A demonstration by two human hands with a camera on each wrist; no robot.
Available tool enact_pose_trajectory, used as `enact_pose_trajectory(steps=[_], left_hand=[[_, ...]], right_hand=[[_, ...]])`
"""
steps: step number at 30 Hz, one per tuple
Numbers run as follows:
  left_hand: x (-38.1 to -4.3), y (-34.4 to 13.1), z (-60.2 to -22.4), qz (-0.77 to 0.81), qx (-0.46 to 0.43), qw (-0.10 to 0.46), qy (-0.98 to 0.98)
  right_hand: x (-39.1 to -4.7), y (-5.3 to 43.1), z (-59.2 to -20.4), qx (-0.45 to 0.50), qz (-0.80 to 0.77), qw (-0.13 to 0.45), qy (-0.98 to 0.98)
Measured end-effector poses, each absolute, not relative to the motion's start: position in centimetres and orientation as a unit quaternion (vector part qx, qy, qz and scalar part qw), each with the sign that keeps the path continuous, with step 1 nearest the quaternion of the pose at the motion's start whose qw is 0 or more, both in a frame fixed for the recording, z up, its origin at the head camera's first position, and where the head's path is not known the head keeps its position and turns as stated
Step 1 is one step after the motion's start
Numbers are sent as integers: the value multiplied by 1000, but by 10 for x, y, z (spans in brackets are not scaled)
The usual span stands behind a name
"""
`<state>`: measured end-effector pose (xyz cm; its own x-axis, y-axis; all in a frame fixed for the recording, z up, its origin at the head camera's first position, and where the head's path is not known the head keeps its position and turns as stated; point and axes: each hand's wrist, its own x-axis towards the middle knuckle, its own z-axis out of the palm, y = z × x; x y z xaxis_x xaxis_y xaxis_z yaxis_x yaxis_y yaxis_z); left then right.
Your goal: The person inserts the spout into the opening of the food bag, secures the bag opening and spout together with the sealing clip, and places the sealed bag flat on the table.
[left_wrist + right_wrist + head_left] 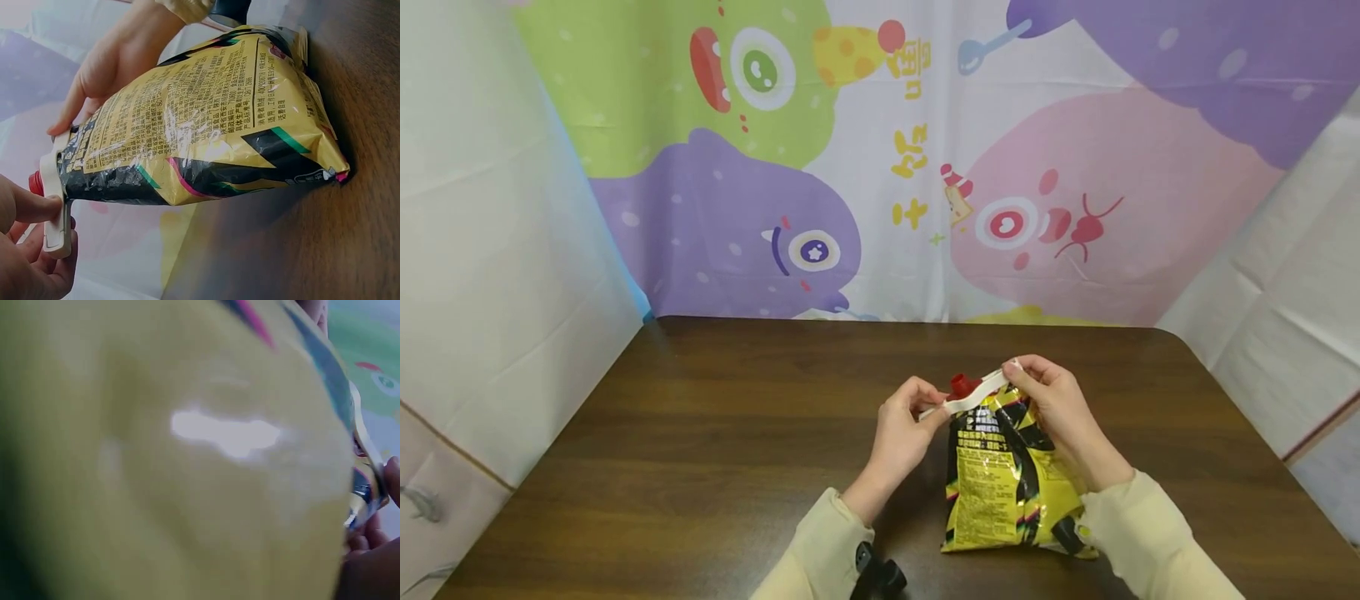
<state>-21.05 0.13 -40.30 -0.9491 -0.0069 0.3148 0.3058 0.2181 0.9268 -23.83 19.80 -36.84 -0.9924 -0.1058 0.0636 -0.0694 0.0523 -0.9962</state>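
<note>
A yellow and black snack bag [985, 492] stands on the table with its printed side toward me. Along its top edge runs a white bag-sealing clip [977, 397] with a red spout [961, 385]. My left hand [902, 429] pinches the clip's left end between thumb and fingers. At the other end, my right hand [1062, 410] grips the clip and the bag's top corner. In the left wrist view, the clip [55, 228] spans the bag's mouth. The bag [206, 500] fills most of the right wrist view, blurred.
The brown wooden table [700, 450] extends to both sides of the bag. Behind it hangs a cartoon-printed cloth [895, 283], and white cloth [1285, 275] hangs at the sides. A black wrist camera [877, 573] sits by the left sleeve.
</note>
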Motion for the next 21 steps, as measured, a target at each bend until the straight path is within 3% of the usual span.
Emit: enact_pose_trajectory(steps=[5, 14, 21], left_hand=[[-212, -1, -403, -623, -92, 115, -768], [-215, -5, -401, -645, -69, 106, -753], [-218, -11, -403, -650, -55, 100, -752]], right_hand=[[-236, 203, -367, -78, -586, 2, 806], [-227, 222, -376, -56, -538, 43, 840], [-216, 232, -384, -36, -519, 131, 844]])
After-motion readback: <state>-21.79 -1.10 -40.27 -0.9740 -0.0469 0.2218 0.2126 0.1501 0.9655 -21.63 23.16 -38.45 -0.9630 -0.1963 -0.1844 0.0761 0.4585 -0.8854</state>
